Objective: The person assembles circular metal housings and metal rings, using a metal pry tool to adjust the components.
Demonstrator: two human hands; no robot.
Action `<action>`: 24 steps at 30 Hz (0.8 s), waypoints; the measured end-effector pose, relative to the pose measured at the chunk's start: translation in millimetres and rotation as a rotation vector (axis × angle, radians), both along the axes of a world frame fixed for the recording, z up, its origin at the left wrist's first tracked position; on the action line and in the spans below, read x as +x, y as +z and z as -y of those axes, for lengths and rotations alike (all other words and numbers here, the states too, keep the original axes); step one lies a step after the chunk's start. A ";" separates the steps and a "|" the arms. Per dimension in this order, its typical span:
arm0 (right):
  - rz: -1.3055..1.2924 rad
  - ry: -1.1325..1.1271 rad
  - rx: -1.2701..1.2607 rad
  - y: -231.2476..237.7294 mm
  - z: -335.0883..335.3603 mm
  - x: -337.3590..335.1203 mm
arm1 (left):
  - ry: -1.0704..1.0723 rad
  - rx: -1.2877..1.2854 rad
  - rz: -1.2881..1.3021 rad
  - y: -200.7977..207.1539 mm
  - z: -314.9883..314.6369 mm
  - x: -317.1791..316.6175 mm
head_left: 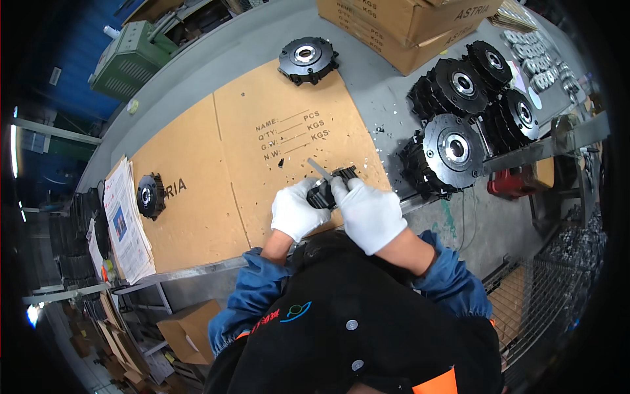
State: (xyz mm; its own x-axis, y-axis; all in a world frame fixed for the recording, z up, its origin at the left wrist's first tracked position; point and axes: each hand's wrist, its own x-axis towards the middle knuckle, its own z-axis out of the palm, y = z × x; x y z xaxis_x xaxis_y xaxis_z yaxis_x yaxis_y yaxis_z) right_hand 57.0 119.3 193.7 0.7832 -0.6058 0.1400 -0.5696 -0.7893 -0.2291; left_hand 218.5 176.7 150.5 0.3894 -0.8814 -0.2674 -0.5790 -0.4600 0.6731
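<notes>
Both hands wear white gloves and meet over the cardboard sheet near the table's front edge. My left hand (296,210) is closed on a black toothed part (320,196), which is tilted and partly hidden by the fingers. Wrapped fingers of my right hand (371,215) press against the part's other side. From the right hand's fingertips a flat grey blade (318,167) sticks out toward the far left; its handle end is hidden. Small black scraps (281,163) lie on the cardboard (190,230) just beyond the hands.
A black wheel-like part (307,59) with a metal hub lies at the far cardboard edge, a similar one (151,196) at left by papers (125,223). Stacked black parts (456,151) stand at right. Cardboard boxes (407,33) and metal rings (525,52) sit farther back.
</notes>
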 end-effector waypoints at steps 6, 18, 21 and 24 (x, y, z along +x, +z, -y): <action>0.513 -0.165 0.237 -6.1 13.0 -27.8 | 0.101 -0.206 -0.297 -23.8 -36.4 55.0; 0.291 -0.039 0.465 5.7 -36.9 -0.6 | 0.114 -0.187 -0.253 -19.6 -51.1 76.2; 0.306 -0.004 0.516 4.8 -45.6 3.9 | 0.101 -0.220 -0.284 -28.7 -64.6 86.2; 0.298 0.013 0.556 0.0 -58.6 10.0 | 0.060 -0.230 -0.292 -31.9 -76.7 93.5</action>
